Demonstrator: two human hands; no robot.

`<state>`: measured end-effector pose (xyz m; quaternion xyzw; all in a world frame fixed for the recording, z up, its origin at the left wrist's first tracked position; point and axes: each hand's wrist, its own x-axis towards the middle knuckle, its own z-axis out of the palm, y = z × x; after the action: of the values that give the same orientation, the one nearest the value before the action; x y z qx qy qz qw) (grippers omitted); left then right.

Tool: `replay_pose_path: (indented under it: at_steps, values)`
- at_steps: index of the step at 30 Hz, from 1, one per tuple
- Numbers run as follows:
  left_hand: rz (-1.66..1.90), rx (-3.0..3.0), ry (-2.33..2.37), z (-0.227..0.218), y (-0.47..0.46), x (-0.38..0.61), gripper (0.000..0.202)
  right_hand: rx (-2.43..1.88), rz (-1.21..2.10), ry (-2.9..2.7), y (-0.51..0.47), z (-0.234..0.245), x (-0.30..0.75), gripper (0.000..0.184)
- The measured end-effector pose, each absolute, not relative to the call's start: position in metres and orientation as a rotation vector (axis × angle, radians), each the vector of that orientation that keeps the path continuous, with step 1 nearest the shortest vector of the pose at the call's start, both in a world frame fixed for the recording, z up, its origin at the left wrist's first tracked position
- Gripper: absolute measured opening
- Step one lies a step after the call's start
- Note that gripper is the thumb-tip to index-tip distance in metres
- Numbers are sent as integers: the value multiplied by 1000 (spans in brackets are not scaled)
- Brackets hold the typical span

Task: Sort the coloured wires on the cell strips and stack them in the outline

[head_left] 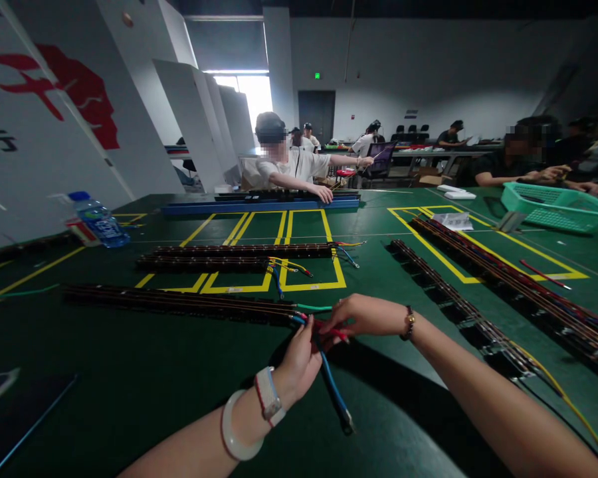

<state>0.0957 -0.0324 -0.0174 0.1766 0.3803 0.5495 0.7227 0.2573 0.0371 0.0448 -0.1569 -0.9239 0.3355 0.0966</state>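
My left hand [301,362] pinches the red wire near the end of a long black busbar strip [189,304] that lies across the table. My right hand [361,317] closes on the same red wire [336,332], close to its tip, just right of the left hand. A thick blue wire [333,382] with a metal ring terminal hangs down below both hands toward the table's near side. Behind the right fingers, a green wire [313,307] runs out from the strip's end. My fingers partly hide where the wires join the strip.
Two shorter wired strips [239,251] lie beyond, across yellow tape outlines. More long strips [518,285] stretch along the right. A green basket [558,207] and a water bottle [99,219] stand farther off. Across the table a person [294,162] reaches over a blue rail [264,204].
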Motion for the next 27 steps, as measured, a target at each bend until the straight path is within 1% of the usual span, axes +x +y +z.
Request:
replay_pose_path:
  at_steps: [2, 4, 7, 10, 13, 18, 20, 23, 25, 27]
  values:
    - [1277, 439, 809, -20, -36, 97, 14, -527, 950, -2595, 45, 40, 258, 26]
    - [1307, 479, 831, -22, -39, 98, 15, -625, 977, -2417, 51, 35, 259, 28]
    - [1278, 534, 923, -23, -42, 100, 16, -744, 1044, -2185, 55, 26, 253, 36]
    - [1233, 585, 967, -21, -43, 102, 18, -836, 1044, -2081, 57, 22, 232, 44]
    - [1215, 608, 957, -21, -43, 102, 16, -873, 924, -2123, 62, 29, 203, 45]
    - [1255, 558, 904, -26, -39, 101, 7, -972, 638, -2392, 70, 47, 156, 40]
    - [1263, 505, 911, -27, -37, 101, 10, -1028, 476, -2521, 67, 48, 140, 37]
    - [1264, 468, 895, -26, -34, 102, 17, -1103, 264, -2623, 61, 42, 123, 38]
    - [1263, 474, 861, -23, -33, 101, 20, -1111, 233, -2607, 57, 39, 119, 39]
    - [1247, 489, 850, -21, -34, 100, 16, -1053, 353, -2570, 57, 40, 126, 39]
